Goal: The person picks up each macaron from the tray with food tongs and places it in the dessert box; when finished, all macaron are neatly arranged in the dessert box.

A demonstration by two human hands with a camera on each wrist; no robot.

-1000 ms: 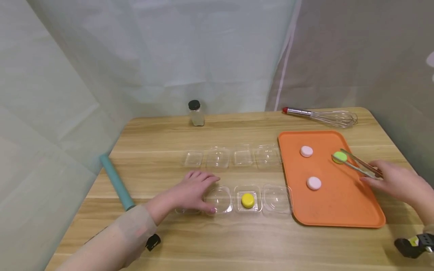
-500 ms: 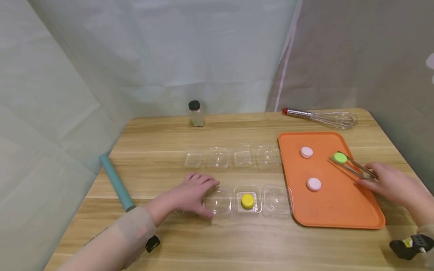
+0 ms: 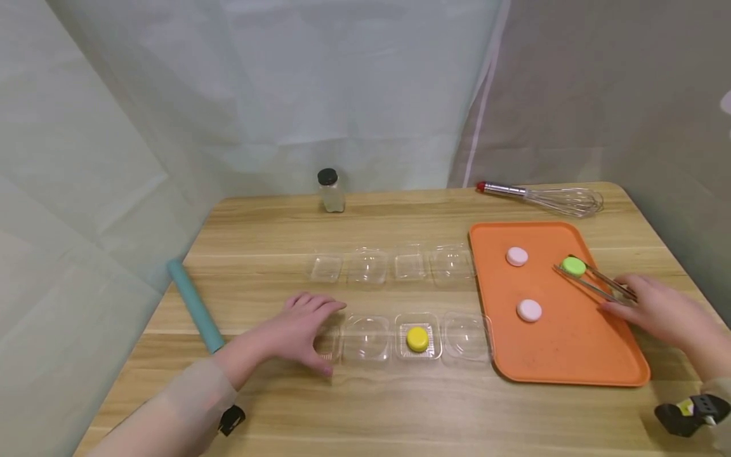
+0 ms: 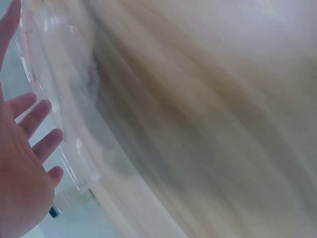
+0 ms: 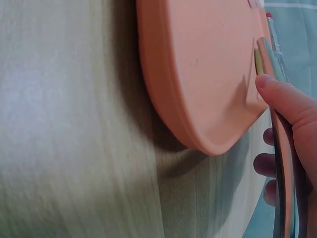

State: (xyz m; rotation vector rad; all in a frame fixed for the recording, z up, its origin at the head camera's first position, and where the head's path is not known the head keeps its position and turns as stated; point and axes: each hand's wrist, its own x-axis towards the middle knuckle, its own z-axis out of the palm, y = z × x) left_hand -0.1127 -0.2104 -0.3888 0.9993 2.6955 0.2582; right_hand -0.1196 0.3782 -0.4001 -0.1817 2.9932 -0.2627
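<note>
In the head view my right hand holds a pair of metal tongs, their tips on either side of a green macaron. The macaron lies on the orange tray; I cannot tell whether the tongs squeeze it. The right wrist view shows thumb and fingers around the tongs. My left hand, fingers spread, is over the leftmost clear plastic container of the front row, partly hiding it. A yellow macaron sits in another container in that row. The tray also bears two pale pink macarons.
Behind stands a second row of clear plastic containers. A glass jar with a black lid and a whisk are at the table's back edge. A teal rolling pin lies at the left, partly under my left arm.
My left hand has moved left, uncovering the clear piece beside the leftmost container. My right hand shifted slightly left earlier, bringing the tongs' tips further around the green macaron, then stayed still.
</note>
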